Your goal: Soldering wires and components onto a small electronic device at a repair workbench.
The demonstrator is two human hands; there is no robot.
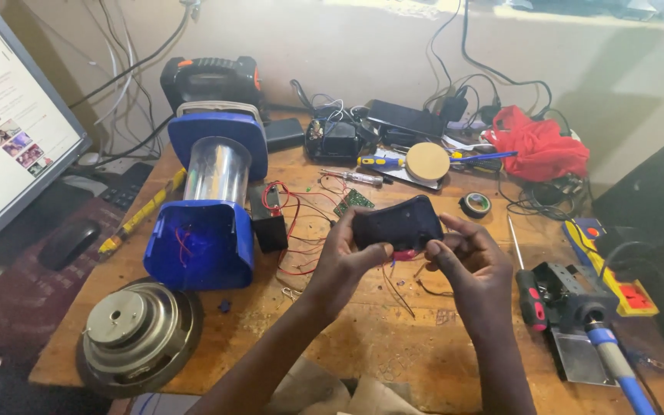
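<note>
1. Cluttered wooden workbench (393, 338) lies under my hands
2. Left hand (347, 261) and right hand (470, 257) grasp small black plastic casing (397, 223) above it
3. Casing seems light, rigid; I'd grip its edges, sparing thin red wires (301, 230)

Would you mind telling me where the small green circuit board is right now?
In the head view, the green circuit board lies on the wooden table, just left of and behind the black casing, among the red wires.

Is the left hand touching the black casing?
Touching. The head view shows the left hand wrapped around the black casing's left end, thumb pressed on its lower edge.
</note>
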